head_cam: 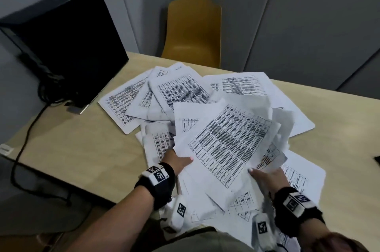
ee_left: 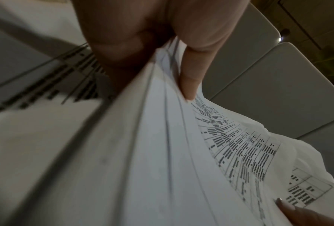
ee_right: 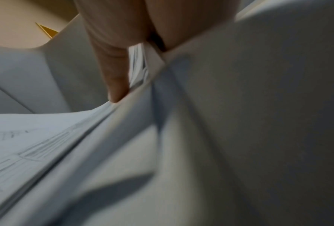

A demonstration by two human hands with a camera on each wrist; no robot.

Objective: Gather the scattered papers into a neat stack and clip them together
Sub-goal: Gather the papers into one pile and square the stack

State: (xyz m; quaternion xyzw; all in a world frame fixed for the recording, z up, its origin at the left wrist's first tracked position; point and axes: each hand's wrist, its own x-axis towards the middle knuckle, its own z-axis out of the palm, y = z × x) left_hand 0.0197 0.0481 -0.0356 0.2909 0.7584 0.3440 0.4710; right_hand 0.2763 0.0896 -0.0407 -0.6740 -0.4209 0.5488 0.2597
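Note:
Many white sheets printed with black tables lie scattered over a beige table (head_cam: 78, 149). I hold a loose, uneven bundle of papers (head_cam: 226, 142) lifted above the heap. My left hand (head_cam: 181, 161) grips its left edge, thumb (ee_left: 189, 85) on top and fingers underneath. My right hand (head_cam: 265, 175) pinches the near right edge, thumb (ee_right: 113, 76) pressed against the sheets (ee_right: 239, 122). The bundle's edges are fanned and unaligned (ee_left: 162, 152). Other sheets stay flat at the far left (head_cam: 123, 103), the far side (head_cam: 242, 85) and the near right (head_cam: 298, 177). No clip is visible.
A black monitor (head_cam: 67, 42) stands at the table's far left, with a black cable (head_cam: 26, 128) running off the left edge. A yellow chair (head_cam: 193, 33) sits behind the table against grey wall panels. A small dark object (head_cam: 377, 159) pokes in at the right edge.

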